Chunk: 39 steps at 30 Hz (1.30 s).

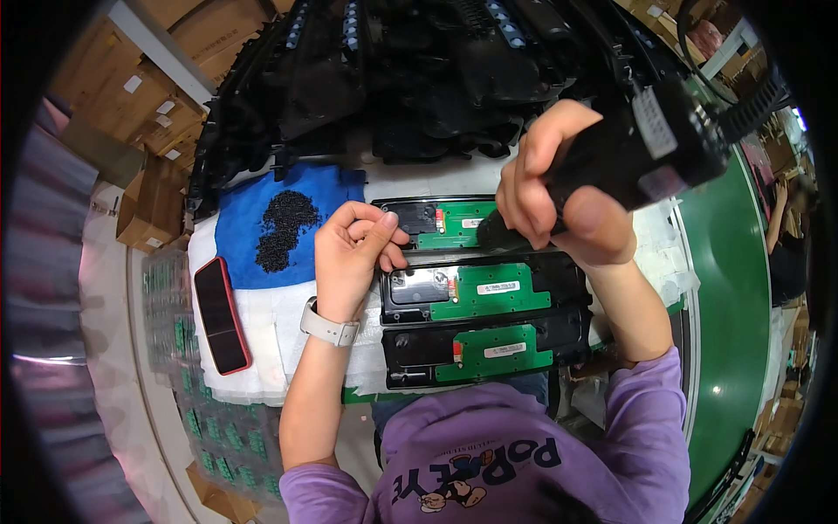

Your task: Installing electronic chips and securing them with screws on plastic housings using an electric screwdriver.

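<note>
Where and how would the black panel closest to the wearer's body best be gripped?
Grip the panel by its short ends, probably from left and right at once: it is long and lies flat, its green board sits exposed in the middle, and black frame shows at either end.

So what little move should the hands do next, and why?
Maybe press the corded screwdriver down at the farthest green circuit board: the right hand holds it with its nose over that board, and the left hand is at the black housing's left end. Whether the nose touches is unclear.
</note>
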Available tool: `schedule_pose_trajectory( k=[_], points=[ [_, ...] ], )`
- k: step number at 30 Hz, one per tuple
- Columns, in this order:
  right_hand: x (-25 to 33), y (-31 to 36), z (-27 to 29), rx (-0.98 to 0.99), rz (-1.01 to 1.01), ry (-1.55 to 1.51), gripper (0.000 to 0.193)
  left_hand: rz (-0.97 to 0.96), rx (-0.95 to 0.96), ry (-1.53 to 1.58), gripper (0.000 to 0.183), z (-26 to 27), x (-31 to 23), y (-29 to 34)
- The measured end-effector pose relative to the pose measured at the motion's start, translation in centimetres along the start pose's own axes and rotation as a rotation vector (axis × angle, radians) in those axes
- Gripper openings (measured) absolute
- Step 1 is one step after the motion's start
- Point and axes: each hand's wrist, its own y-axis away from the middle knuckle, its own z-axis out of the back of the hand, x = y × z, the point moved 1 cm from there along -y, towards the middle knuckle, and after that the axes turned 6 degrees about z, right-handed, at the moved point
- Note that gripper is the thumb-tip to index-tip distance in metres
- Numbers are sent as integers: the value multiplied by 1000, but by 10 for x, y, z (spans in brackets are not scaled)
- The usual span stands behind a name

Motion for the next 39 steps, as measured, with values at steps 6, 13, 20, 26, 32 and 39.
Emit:
schedule_pose_trajectory(
  k=[6,13,20,26,32,39],
  points=[
    [-37,-19,-13,-13,59,133,35,24,11,170,15,0,0,2],
    [-54,-12,-2,-89,62,71,31,77,104,230,13,-2,-2,3],
    [-29,-20,7,-147,246,-249,25,124,136,15,25,-10,-13,11],
    [-16,-19,4,-197,236,-255,32,140,199,-21,22,-19,-13,16],
    [-9,-20,5,-147,271,-251,34,19,138,-115,13,-17,-9,16],
    [-11,-16,0,-115,223,-276,32,26,94,-261,10,-21,-14,21]
  ],
)
